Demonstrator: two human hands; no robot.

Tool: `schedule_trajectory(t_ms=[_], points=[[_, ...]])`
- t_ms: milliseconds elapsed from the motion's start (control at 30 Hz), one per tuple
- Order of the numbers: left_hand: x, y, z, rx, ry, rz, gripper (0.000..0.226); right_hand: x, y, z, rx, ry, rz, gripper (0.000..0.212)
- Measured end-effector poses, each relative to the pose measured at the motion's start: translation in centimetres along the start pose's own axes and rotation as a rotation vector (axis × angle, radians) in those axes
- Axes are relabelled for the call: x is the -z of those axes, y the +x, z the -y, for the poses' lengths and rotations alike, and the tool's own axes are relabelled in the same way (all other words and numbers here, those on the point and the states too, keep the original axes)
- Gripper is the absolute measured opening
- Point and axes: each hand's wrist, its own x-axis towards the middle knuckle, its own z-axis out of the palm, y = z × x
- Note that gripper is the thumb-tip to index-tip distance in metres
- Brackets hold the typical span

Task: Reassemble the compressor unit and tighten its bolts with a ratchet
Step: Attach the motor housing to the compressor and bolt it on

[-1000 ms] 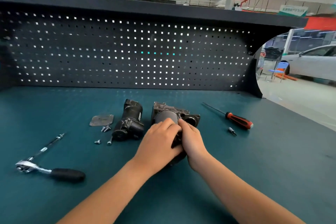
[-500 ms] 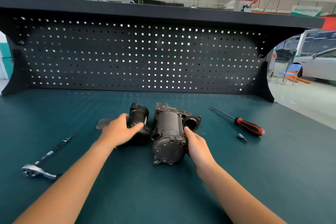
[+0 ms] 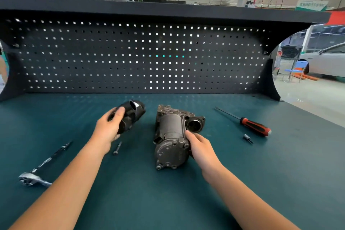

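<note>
While the grey compressor housing (image 3: pixel 170 136) lies on its side at the middle of the green bench mat (image 3: pixel 280 173), the right hand (image 3: pixel 200 145) steadies it from the right, fingers curled against its flank and gripping it. Just to the left, and apart from it, the black motor section (image 3: pixel 133 115) seems lifted clear of the mat in the left hand (image 3: pixel 109 129), thumb over the top and fingers wrapped round its near end, its open mouth tilted up and away.

The two halves are not yet mated, so the main risk, as I judge it, is a crooked join. If the black section is brought in at this tilt, it may bind or sit askew against the housing, and bolts driven into a skewed joint would likely cross-thread. The grip is one-handed on a smooth, probably heavy part (a slip would drop it onto the mat or against the casting).

A long bolt (image 3: pixel 117 148) lies loose on the mat right beside the left wrist; a sweep of that forearm could roll it out of reach. Further left and nearer, the ratchet (image 3: pixel 30 180) with its extension bar (image 3: pixel 56 155) lies with its handle hidden behind the forearm and could be nudged too. To the right, a red-handled screwdriver (image 3: pixel 251 126) and a small bit (image 3: pixel 248 138) lie well apart from the work.
</note>
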Motion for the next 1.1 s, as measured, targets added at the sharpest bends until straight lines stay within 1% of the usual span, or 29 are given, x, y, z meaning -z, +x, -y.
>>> schedule_trajectory(t_ms=[33,100,200,267,333,400,467,500,533,567,633,667,700,733,833,867,967,1033,1100], points=[[0.1,-0.3,-0.5,0.070,-0.123,0.019,0.035,0.0,0.0,0.0,-0.001,0.001,0.000,0.020],[0.1,-0.9,-1.5,0.147,-0.334,0.035,0.039,0.1,0.1,0.1,-0.007,0.002,-0.003,0.020],[-0.4,-2.1,-3.0,0.150,-0.515,0.066,0.049,0.3,0.0,0.4,0.026,0.019,-0.040,0.014],[-1.0,-3.3,-3.9,0.115,-0.553,0.134,0.053,0.7,-0.2,0.7,0.087,0.033,-0.089,0.011],[-1.9,-4.7,-4.7,0.083,-0.527,0.207,0.054,1.2,-0.3,1.3,0.142,0.063,-0.129,0.013],[-2.8,-6.3,-5.3,0.027,-0.462,0.280,0.052,1.7,-0.4,1.8,0.143,0.143,-0.101,0.013],[-3.7,-8.0,-5.7,-0.108,-0.326,0.313,0.043,2.0,-0.7,2.6,0.096,0.265,-0.005,0.016],[-4.1,-8.8,-5.8,-0.238,-0.195,0.310,0.036,2.1,-0.8,3.0,0.063,0.346,0.049,0.021],[-4.4,-9.6,-5.7,-0.399,-0.016,0.302,0.028,2.2,-0.9,3.4,0.029,0.428,0.104,0.028],[-4.6,-10.6,-5.6,-0.569,0.194,0.303,0.026,2.5,-1.0,3.7,-0.002,0.499,0.155,0.039],[-5.5,-12.4,-5.4,-0.903,0.669,0.307,0.044,3.1,-1.3,4.2,-0.080,0.592,0.250,0.059],[-6.2,-13.0,-4.9,-1.061,0.835,0.290,0.053,3.6,-1.4,4.3,-0.128,0.612,0.301,0.061],[-7.0,-13.7,-4.5,-1.152,0.944,0.287,0.060,4.1,-1.4,4.3,-0.169,0.615,0.340,0.060],[-7.7,-14.3,-4.4,-1.165,1.019,0.287,0.063,4.6,-1.3,4.2,-0.197,0.604,0.359,0.057],[-9.4,-15.0,-4.3,-0.962,1.125,0.384,0.069,5.9,-0.3,3.7,-0.234,0.554,0.328,0.048],[-9.5,-14.6,-3.8,-0.952,1.136,0.399,0.070,6.2,0.1,3.5,-0.245,0.552,0.310,0.046],[-8.9,-13.6,-3.5,-0.916,1.020,0.427,0.067,6.9,1.2,2.7,-0.257,0.478,0.214,0.046],[-8.0,-12.8,-3.3,-0.846,0.952,0.372,0.061,7.0,1.7,1.9,-0.303,0.362,0.143,0.052],[-7.3,-12.1,-2.6,-0.758,0.947,0.322,0.057,6.8,1.7,1.5,-0.358,0.271,0.134,0.046]])
